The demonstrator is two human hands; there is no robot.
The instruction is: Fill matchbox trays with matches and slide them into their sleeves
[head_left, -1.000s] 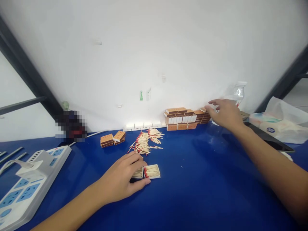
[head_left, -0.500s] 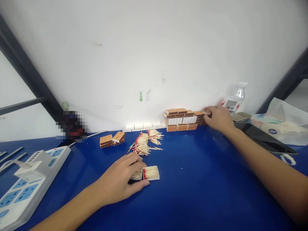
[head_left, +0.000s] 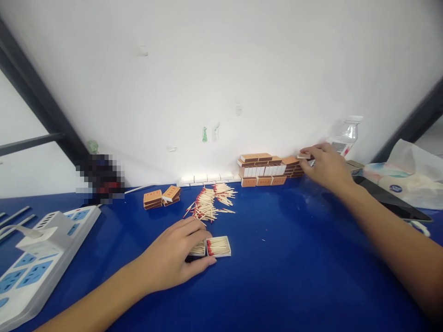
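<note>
An open tray (head_left: 218,246) of matches is held flat on the blue table (head_left: 284,276) by the left hand (head_left: 176,258), fingers pressed around its left end. A matchbox (head_left: 304,156) is pinched in the fingers of the right hand (head_left: 327,167), at the right end of the stack (head_left: 268,169) by the wall. Loose matches (head_left: 207,206) lie between the hands.

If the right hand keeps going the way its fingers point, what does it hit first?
Likely the stacked matchboxes: the right hand, pinching a small matchbox, points left along the wall at the stack's top edge. Depth is unclear.
</note>
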